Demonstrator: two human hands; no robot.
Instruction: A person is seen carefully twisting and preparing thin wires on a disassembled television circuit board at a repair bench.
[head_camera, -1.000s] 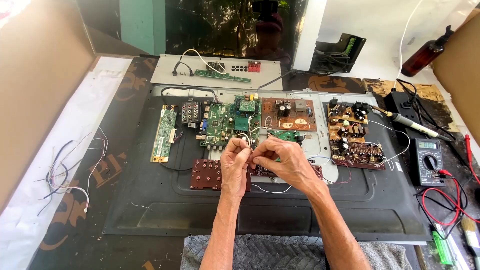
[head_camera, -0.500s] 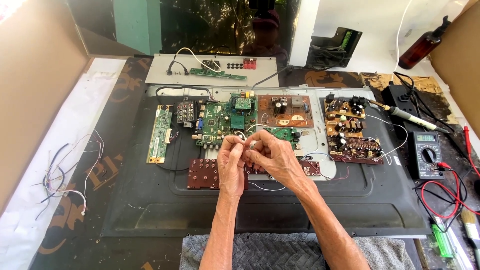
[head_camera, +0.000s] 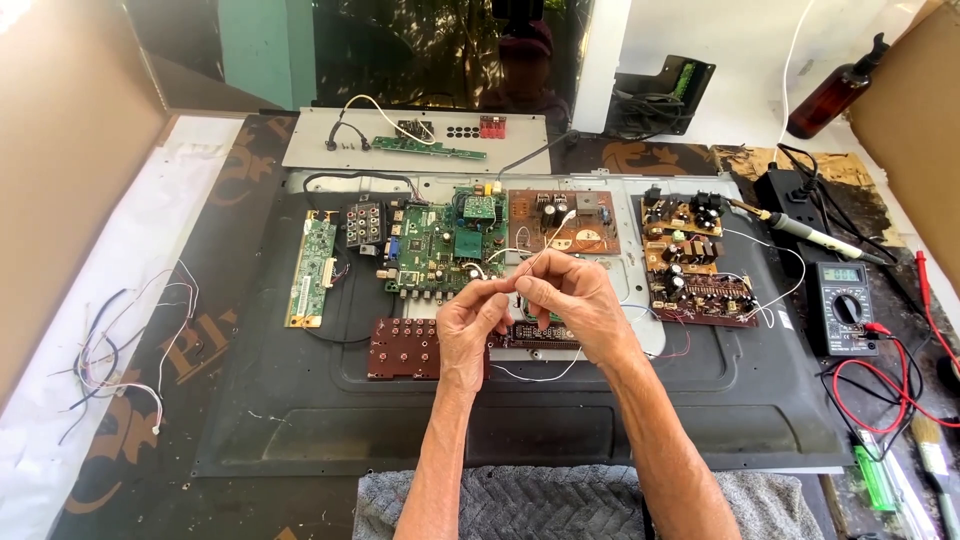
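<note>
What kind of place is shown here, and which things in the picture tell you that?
Probably a small electronics repair bench. A flat television back panel lies open with circuit boards exposed, a multimeter and a soldering iron lie beside it, and both hands pinch a thin wire.

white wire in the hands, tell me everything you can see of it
The wire is thin, white and flexible, likely plastic-insulated. Both hands pinch it between fingertips: the left hand and the right hand meet at its near end. From there it rises slantwise toward the brown board, and its far end lies over that board. Whether it is joined there cannot be told.
</note>
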